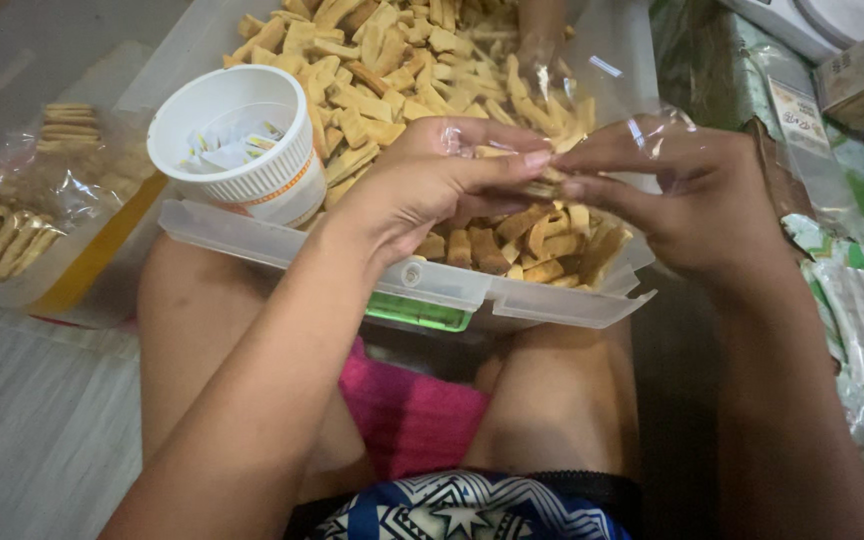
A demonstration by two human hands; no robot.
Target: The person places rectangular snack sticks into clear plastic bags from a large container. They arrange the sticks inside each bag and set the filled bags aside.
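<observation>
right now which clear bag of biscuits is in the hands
The clear bag held up between the left hand and right hand; the filled bags lie untouched at far left.

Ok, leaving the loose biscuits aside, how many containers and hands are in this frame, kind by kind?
Clear plastic tub: 1
White cup: 1
Filled biscuit bags at the left: 2, as far as the blur lets me tell
Clear bag being filled: 1
The person's hands, left hand and right hand: 2
Another person's hand at the top: 1
Total: 8
</observation>
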